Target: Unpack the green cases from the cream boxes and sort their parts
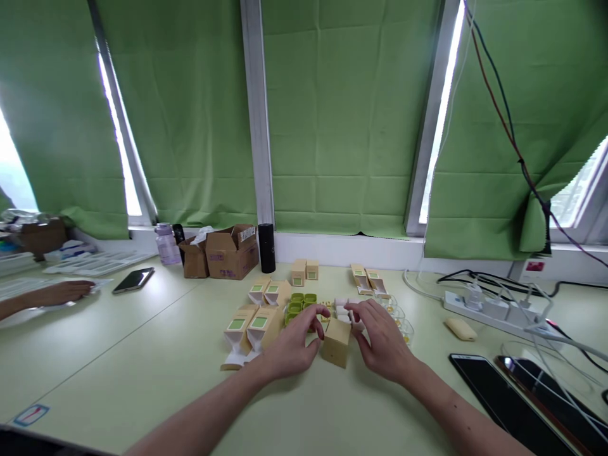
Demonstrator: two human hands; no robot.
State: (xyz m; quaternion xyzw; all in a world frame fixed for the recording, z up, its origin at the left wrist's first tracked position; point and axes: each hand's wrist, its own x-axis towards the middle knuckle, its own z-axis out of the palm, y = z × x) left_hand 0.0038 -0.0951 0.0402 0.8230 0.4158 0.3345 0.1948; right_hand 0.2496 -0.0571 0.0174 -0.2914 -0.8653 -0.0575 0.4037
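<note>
A small closed kraft cardboard box (336, 342) stands on the table between my hands. My left hand (297, 342) is at its left, thumb and index finger curved and apart, with no object visible between them. To the right of the box is my right hand (382, 339), its thumb and fingers also spread. Whether either hand touches the box is hard to tell. Behind the hands are green cups (295, 306), small white pieces (341, 306) and clear round containers (395, 310), partly hidden. Opened kraft boxes (259, 323) with green labels lie left of my left hand.
Closed kraft boxes (299, 272) and opened ones (362, 278) stand farther back. A power strip (498, 316) with cables, a beige oval object (460, 329) and phones (503, 396) lie right. Left are brown cartons (232, 253), a phone (133, 280) and another person's hand (69, 292).
</note>
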